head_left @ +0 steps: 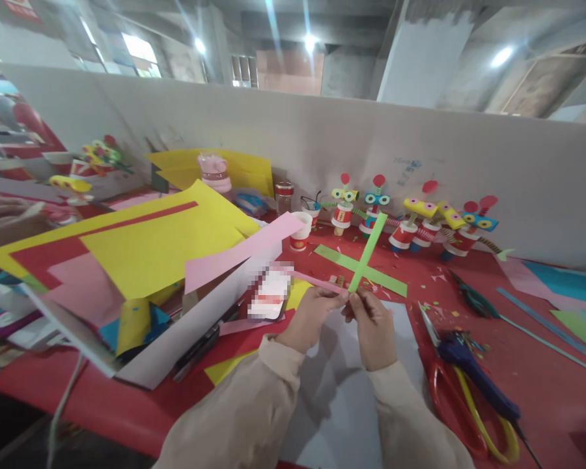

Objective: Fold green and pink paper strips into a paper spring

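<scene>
Left hand (317, 312) fingers pinching narrow pink paper strip (317, 280), long axis toward 10 o'clock, right hand (375, 326) fingers pinching light-green paper strip (368, 251), long axis toward 1 o'clock.

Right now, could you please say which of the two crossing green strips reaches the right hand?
The front strip, slanting up from the right hand; the back strip passes behind it, untouched.
</scene>
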The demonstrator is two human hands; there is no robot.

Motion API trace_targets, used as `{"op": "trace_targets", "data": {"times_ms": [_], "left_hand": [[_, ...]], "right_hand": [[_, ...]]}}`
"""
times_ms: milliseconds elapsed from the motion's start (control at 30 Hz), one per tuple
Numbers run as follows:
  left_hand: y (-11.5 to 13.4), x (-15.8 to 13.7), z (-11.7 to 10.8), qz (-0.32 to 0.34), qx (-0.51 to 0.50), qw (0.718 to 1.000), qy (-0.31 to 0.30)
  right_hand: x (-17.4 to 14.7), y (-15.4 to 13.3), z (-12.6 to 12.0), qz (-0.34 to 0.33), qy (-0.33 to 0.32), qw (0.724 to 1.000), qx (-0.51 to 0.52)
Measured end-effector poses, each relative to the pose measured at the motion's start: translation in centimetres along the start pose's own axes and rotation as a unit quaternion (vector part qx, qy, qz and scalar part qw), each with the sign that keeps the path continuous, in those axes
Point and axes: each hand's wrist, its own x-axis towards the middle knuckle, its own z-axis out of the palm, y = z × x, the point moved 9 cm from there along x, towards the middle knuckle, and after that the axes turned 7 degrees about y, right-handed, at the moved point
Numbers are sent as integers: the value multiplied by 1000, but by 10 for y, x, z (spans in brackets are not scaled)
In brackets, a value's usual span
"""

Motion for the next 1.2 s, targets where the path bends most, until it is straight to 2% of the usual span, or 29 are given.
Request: {"op": "trace_targets", "data": {"times_ms": [100,233,467,600,767,900,1033,1200], "left_hand": [[-2,-1,5,-2,26,999,-19],[-1,1,-5,20,98,994,37],[-4,-1,-11,-22,104,993,45],[0,-3,-5,-15,80,996,20],[-3,-3,-10,-38,8,997,60],[-8,-1,-17,-44,-54,993,96],[-5,-1,-25,-15,-45,989,138],[4,-4,-15,13,-46,992,114]], "right_hand": [[2,3,-3,17,15,999,43],[1,2,-6,19,35,998,50],[-1,-3,-10,12,46,999,18],[1,-5,-7,21,33,999,26],[1,4,7,78,-15,984,161],[1,12,-3,103,37,980,168],[0,7,-14,96,81,984,130],[-2,-3,4,60,1,989,132]]}}
